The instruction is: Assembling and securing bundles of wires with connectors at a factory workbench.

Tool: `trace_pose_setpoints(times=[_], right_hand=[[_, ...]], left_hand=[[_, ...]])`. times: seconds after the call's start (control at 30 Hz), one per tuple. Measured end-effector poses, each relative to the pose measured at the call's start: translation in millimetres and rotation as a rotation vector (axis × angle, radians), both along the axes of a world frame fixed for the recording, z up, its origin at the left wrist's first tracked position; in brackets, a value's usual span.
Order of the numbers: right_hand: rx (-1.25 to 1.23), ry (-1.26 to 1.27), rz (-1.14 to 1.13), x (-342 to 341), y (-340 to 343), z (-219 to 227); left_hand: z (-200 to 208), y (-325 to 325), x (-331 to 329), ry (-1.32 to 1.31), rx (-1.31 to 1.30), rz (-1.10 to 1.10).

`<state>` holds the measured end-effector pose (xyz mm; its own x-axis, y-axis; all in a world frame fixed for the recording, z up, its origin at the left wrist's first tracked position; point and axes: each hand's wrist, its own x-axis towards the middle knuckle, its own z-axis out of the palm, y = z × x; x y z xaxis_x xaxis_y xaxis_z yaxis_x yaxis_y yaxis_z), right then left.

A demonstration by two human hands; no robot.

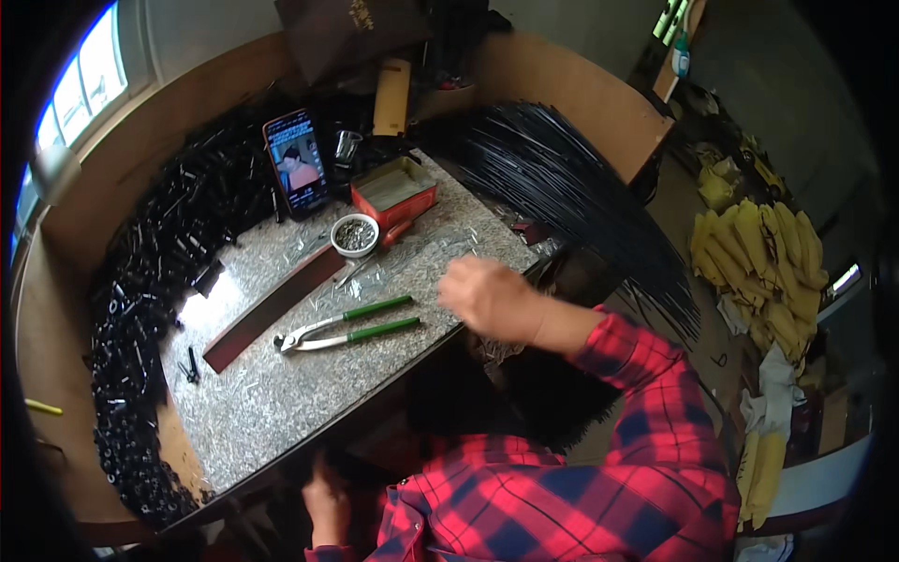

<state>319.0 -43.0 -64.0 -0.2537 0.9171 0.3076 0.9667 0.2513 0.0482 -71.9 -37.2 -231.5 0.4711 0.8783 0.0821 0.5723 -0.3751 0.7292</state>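
Note:
My right hand (489, 298) is over the granite tabletop's (281, 412) front right edge. Its fingers are curled closed, and whatever may be inside them is hidden. Below the front edge, in shadow, my left hand (326, 503) hangs near my body; its fingers are too dark to read. Nearest to my right hand lie pincers (351, 326) with green handles, their jaws pointing left. Beyond them is a long dark red bar (272, 309). A small white bowl (355, 236) of tiny metal pieces stands by the bar's far end, next to a red tin (398, 192).
Short black parts (154, 272) are heaped along the left and back edges. A phone (296, 164) stands upright at the back. Long thin black rods (552, 159) overhang the right side. Yellow bundles (758, 272) lie further right. A wooden board (581, 103) walls the back.

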Motion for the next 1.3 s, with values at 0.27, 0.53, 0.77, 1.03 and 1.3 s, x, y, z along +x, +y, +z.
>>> trace_pose_setpoints(times=[0.27,0.53,0.77,1.03,1.3], right_hand=[[0.148,-0.007,-0.748,201.4,-19.8,7.4],[0.025,-0.131,-1.014,224.0,32.4,-17.7],[-0.015,0.091,-1.063,236.6,37.5,-19.4],[-0.032,-0.02,-1.014,245.8,40.8,-18.9],[0.067,-0.212,-0.883,239.8,41.4,-25.6]], left_hand=[[-5.4,-19.0,46.6,0.099,0.183,-0.326],[-18.2,-31.3,35.5,0.153,-0.026,-0.32],[12.9,-35.3,37.2,0.072,0.139,-0.377],[132.2,11.1,75.1,0.032,0.654,-0.419],[142.2,97.0,129.4,0.376,0.703,-0.304]])
